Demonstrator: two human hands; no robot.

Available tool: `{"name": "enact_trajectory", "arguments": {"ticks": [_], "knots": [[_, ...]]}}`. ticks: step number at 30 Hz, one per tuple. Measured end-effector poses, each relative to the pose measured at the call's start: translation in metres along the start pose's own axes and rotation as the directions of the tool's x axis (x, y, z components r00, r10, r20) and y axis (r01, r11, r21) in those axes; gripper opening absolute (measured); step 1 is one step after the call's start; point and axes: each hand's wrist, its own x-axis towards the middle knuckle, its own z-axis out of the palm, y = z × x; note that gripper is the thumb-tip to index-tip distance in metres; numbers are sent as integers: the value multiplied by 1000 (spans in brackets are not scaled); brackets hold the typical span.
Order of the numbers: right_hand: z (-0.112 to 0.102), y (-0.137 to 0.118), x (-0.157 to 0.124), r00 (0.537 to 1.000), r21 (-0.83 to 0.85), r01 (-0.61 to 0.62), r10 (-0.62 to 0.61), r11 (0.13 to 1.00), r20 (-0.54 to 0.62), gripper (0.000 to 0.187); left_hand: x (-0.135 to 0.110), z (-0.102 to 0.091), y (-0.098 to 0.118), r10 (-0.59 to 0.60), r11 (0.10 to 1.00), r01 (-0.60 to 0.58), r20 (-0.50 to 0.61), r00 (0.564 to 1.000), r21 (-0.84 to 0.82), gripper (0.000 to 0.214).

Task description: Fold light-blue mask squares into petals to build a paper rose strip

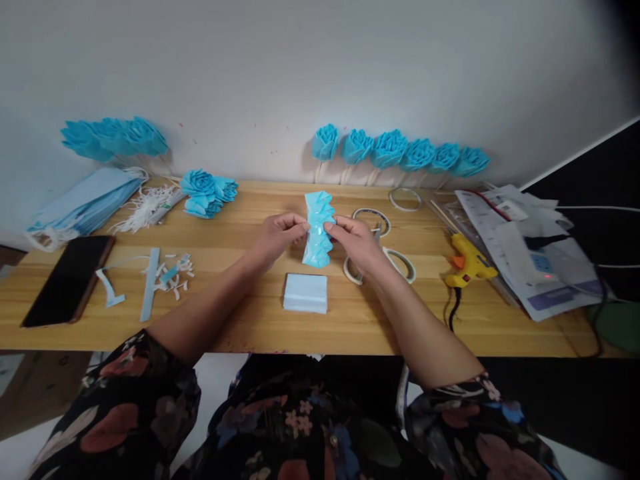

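Both hands hold a pleated strip of light blue material (318,230) upright above the wooden table (250,320). My left hand (278,235) pinches its left edge at the middle. My right hand (353,239) pinches the right edge opposite. The strip fans out above and below the pinch. Right below it on the table lies a small stack of folded light blue pieces (305,293).
Blue paper-like roses (400,150) lean along the wall, more roses (207,191) at the left. A stack of blue face masks (85,203), a black phone (70,277), cut scraps (160,273), scissors (387,257), tape rolls (373,219), a yellow glue gun (467,263) and papers (525,253) lie around.
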Motion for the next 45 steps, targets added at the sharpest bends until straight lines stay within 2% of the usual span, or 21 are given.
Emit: {"name": "enact_trajectory", "arguments": {"ticks": [5,9,11,19,23,31,36,39,45], "knots": [[0,-5,-1,997,117,-68,73,991,-37,42,-1,-1,-2,7,1000,-8,26,1000,21,25],[2,-6,-1,992,101,-35,46,994,-116,33,0,0,-7,-20,999,16,91,996,45,35],[3,-5,-1,991,82,-18,28,996,-131,30,1,0,-8,-17,999,15,76,997,38,42],[6,3,-1,995,22,-27,29,999,-90,38,2,0,-6,-14,1000,14,-7,1000,16,33],[5,5,-1,996,19,-43,44,999,-76,40,3,-1,-9,-18,1000,18,-4,1000,1,32],[4,-10,-4,995,96,-92,94,991,-24,42,0,-1,-4,-35,999,35,-24,999,-19,28],[4,-8,-2,993,42,-35,39,999,-108,40,-1,2,-4,-56,998,55,44,997,22,31],[3,-2,-1,989,-10,-18,16,1000,-148,38,1,2,-5,-46,999,45,31,998,14,37],[6,2,-1,996,12,-16,17,1000,-86,36,2,1,-4,-33,999,33,2,999,-10,32]]}}
